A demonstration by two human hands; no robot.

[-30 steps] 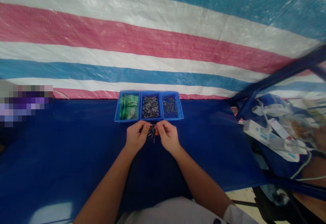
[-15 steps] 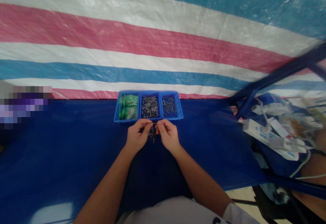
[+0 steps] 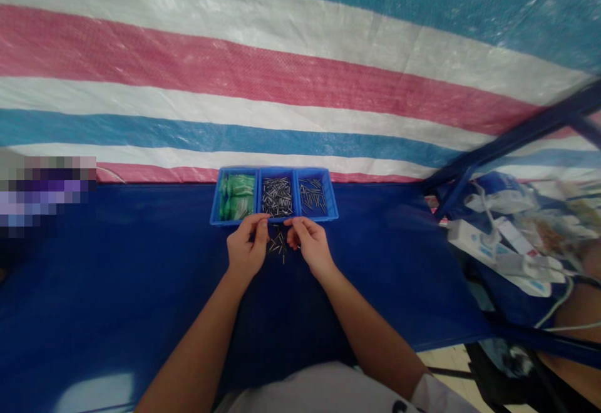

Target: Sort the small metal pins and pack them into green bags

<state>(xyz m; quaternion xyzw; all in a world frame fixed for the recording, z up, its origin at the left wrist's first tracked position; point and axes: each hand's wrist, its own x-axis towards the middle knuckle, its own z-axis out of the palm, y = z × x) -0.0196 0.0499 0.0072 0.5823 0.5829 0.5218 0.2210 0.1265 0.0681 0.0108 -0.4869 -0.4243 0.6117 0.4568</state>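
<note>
My left hand [image 3: 246, 248] is closed in a pinch, thumb against index finger, just in front of the blue three-part bin [image 3: 280, 219]. What its fingertips hold is too small to make out. Across from it, my right hand [image 3: 310, 245] has its fingers curled and thumb and index together; a tiny glint shows under the fingers, but I cannot name it. Between both hands, a small pile of thin metal pins [image 3: 278, 244] lies on the blue tabletop. Many similar metal pins [image 3: 277, 196] fill the bin's middle compartment, with fewer dark pins [image 3: 312, 195] in the right one.
Green-printed plastic bags [image 3: 239, 195] lie in the bin's left compartment. A striped plastic sheet [image 3: 282, 75] hangs behind the blue table [image 3: 164, 288]. To the right are a blue metal frame [image 3: 498, 131] and a white power strip [image 3: 498, 256] with cables.
My hands have moved apart, the left one shifting left. The thin metal piece seen between the fingertips earlier no longer shows there, and more of the pile is visible.
</note>
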